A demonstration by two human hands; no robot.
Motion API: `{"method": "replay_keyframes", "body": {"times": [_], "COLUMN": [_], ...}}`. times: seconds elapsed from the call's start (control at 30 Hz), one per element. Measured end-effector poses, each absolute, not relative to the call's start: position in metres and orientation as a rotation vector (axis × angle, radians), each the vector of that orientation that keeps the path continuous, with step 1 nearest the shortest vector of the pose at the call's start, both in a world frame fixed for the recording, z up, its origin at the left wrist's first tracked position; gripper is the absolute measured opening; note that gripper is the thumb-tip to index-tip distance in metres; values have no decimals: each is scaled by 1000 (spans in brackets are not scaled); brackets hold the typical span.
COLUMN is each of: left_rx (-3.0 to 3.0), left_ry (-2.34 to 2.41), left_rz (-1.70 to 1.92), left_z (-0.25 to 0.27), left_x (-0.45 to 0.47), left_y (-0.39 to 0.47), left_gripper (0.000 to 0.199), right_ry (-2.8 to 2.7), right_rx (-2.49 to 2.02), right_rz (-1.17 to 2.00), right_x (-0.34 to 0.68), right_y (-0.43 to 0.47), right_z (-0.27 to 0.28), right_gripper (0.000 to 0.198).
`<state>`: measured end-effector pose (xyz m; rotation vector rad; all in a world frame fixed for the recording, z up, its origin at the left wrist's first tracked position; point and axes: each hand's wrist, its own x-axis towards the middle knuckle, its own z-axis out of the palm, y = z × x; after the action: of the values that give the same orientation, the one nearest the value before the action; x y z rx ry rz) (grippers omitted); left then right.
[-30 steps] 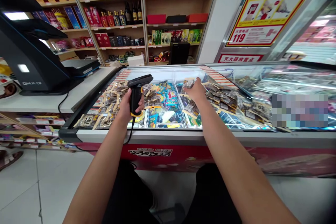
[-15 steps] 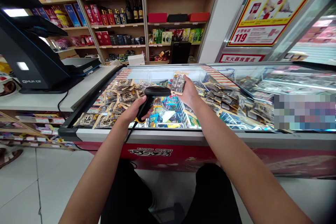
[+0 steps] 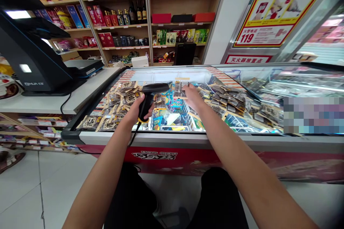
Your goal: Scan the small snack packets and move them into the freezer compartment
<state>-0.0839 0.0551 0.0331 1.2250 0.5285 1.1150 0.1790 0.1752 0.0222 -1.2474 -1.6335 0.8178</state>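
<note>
My left hand (image 3: 139,110) is closed around the grip of a black handheld barcode scanner (image 3: 155,87), whose head points right; its cord hangs down from the handle. Between the thumb and fingers of my right hand (image 3: 192,96) is a small packaged snack packet (image 3: 180,88) with dark contents and pale edges. The scanner head and the packet are a short distance apart. Below both hands is the glass top of a chest freezer (image 3: 174,136). Similar packets lie in a pile (image 3: 122,102) on its left and in another pile (image 3: 228,96) on its right.
A counter (image 3: 88,96) on the left carries a dark checkout machine (image 3: 48,57). Behind the freezer stand shelves (image 3: 150,25) of boxes and bottles. Colourful packages (image 3: 172,118) show through the glass. A fire-safety poster (image 3: 279,10) hangs at the right.
The scanner in my left hand has shifted slightly left, away from the packet. My right hand has turned, and its fingers now lie over the packet's right side.
</note>
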Motion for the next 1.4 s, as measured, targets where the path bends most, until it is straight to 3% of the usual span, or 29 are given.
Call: {"method": "replay_keyframes", "body": {"times": [0.27,0.37,0.47,0.7,0.83,0.97,1.03,1.17,1.3,1.4], "left_rx": [872,816,806,842,823,842,873,981,1019,1004], "left_ry": [514,529,540,531,555,578,594,586,565,564], "left_rz": [1494,1517,1503,1480,1476,1436,1400,1303,1222,1207], "left_z": [49,49,49,50,52,53,52,49,46,44], "left_x": [-89,-90,-89,-87,-86,-84,-84,-83,-83,-83], "left_y": [55,55,55,54,52,51,50,50,51,52], "left_gripper": [56,57,57,56,56,55,54,51,48,47], "right_ry": [-1881,-2083,-2137,-2007,-1977,-1788,-1673,-1684,-1836,-1784], "right_rx": [-1541,-1463,-1386,-1206,-1324,-1705,-1928,-2147,-1984,-1958], "right_rz": [542,626,723,1046,815,152,-35,101,195,225], "right_x": [167,155,146,145,155,190,210,232,230,226], "right_y": [161,148,140,129,137,152,158,171,182,187], "right_z": [17,22,27,33,37,38,36,27,20,21], "right_gripper": [61,50,53,80,73,54,52,58,54,86]}}
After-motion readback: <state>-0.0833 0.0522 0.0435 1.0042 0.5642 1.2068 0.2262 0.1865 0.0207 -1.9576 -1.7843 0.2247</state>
